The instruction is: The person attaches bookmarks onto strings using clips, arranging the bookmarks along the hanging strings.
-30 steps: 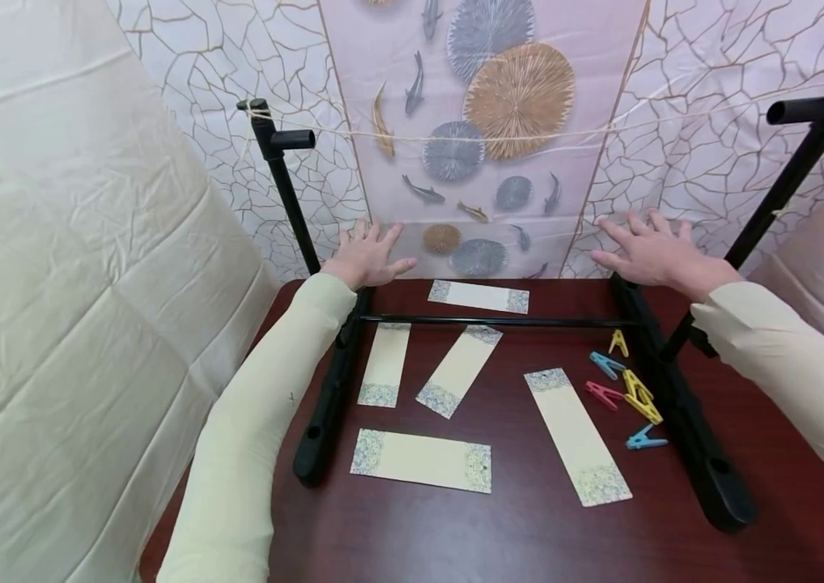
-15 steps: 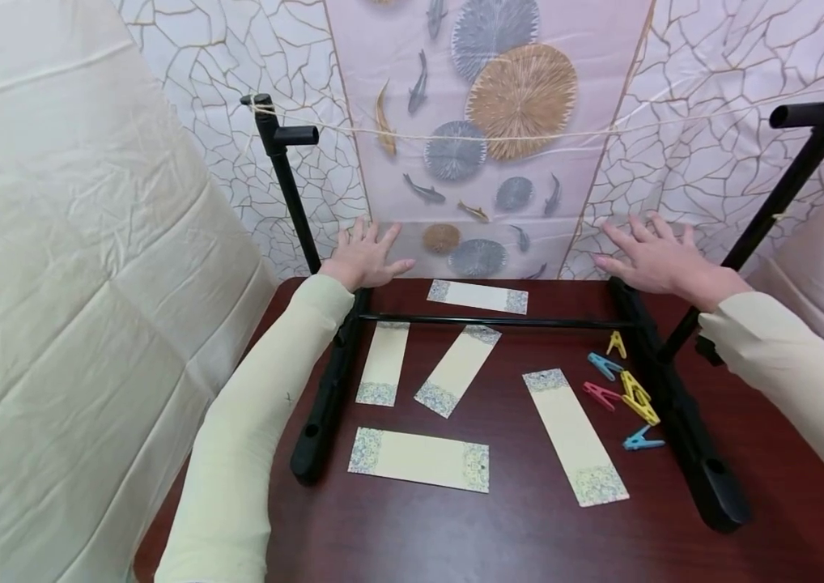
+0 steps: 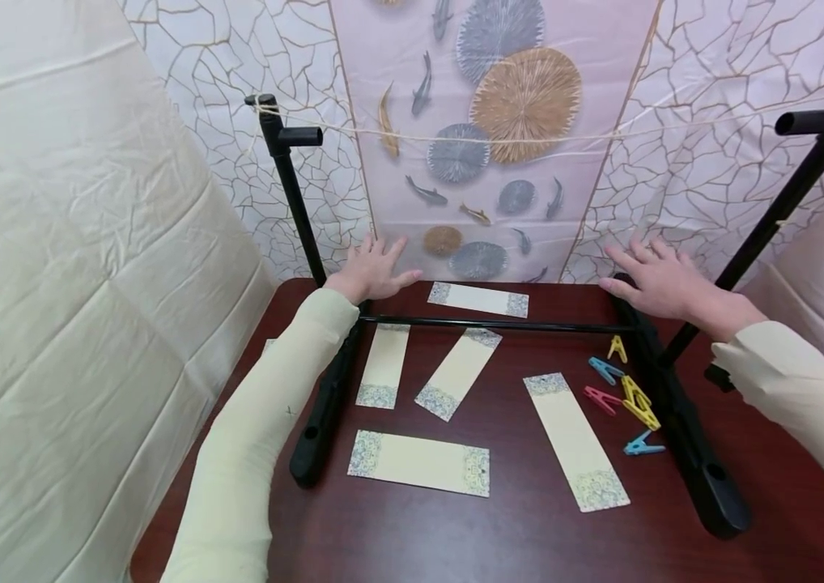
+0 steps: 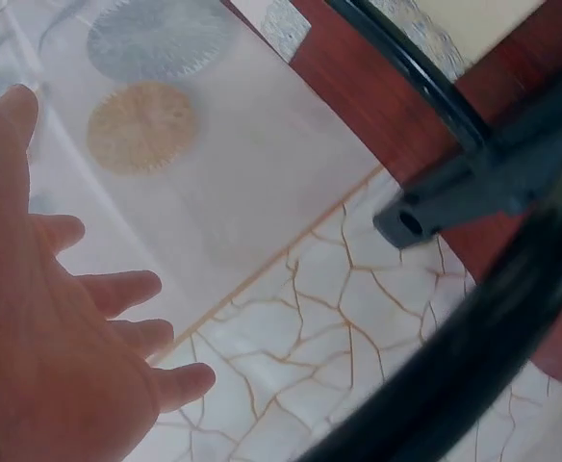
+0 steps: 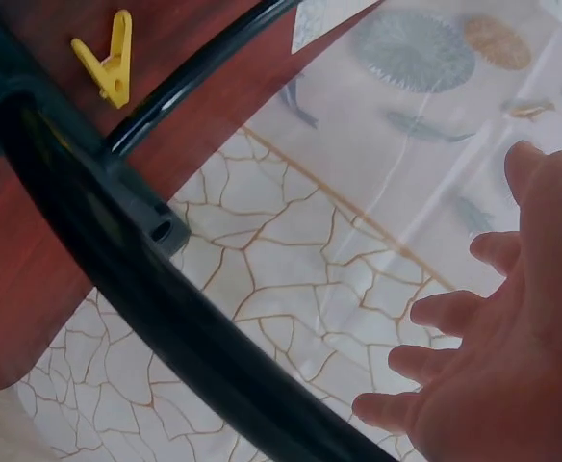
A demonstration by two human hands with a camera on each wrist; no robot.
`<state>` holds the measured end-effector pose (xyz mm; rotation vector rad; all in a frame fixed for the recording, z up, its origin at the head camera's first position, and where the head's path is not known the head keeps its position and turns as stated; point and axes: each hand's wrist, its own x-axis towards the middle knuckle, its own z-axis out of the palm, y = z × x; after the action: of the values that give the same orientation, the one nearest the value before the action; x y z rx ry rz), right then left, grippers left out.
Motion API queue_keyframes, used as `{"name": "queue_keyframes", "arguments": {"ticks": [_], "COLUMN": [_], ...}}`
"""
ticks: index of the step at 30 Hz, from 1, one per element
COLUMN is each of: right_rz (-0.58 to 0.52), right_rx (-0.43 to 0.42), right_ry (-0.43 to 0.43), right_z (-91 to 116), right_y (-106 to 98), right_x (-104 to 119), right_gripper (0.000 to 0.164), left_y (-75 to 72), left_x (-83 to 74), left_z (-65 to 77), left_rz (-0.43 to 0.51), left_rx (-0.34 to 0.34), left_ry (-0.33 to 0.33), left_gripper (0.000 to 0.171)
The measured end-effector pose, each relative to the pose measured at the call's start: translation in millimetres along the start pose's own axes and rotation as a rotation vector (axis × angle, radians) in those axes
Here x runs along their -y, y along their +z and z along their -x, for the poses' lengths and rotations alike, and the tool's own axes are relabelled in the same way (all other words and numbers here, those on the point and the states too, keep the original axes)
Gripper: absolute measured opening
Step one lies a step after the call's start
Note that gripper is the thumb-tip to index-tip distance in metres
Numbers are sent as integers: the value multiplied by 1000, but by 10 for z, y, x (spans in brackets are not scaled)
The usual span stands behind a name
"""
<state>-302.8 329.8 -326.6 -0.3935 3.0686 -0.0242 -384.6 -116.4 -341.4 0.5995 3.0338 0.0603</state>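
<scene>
My left hand (image 3: 374,270) is held out with fingers spread, beside the left post of a black frame (image 3: 294,194), and holds nothing. On the other side my right hand (image 3: 663,279) reaches out the same way near the right post (image 3: 769,219), also holding nothing. Between the posts a thin string (image 3: 456,139) is tied across the top. Cream cards with patterned ends lie on the table: one card (image 3: 419,461) in front, another card (image 3: 575,441) at right, a slanted card (image 3: 459,372), an upright card (image 3: 384,364) and a far card (image 3: 479,299).
Several clothespins lie by the frame's right foot (image 3: 696,461), among them a yellow clothespin (image 5: 110,63), a pink clothespin (image 3: 602,400) and a blue clothespin (image 3: 643,444). A low crossbar (image 3: 499,325) joins the feet. Patterned cloth (image 3: 521,105) hangs behind; pale fabric (image 3: 77,283) stands at left.
Both hands have dipped slightly in the head view, and the right hand has shifted a little to the right. The cards and clothespins stay where they were.
</scene>
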Motion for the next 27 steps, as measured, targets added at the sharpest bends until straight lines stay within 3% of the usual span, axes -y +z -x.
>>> {"name": "queue_keyframes", "arguments": {"ticks": [4,14,20,27], "right_rz": [-7,-160,-180,-176], "right_rx": [-30,-70,-48,-38], "right_ry": [-42,-113,-129,-140], "right_z": [73,333,452,531], "right_y": [29,94,167,302], "right_x": [39,76,119,156], "right_gripper": [77,72,68,63], "left_y": [64,292,395,520], "left_x": [-88,-317,-442,-723], "left_z": [-11,20,58,93], "left_rz": [33,126,184,230], "left_rx": [-12,-34,-52,-72], "left_ry": [23,93,136,193], "left_gripper": [82,79,76,74]}}
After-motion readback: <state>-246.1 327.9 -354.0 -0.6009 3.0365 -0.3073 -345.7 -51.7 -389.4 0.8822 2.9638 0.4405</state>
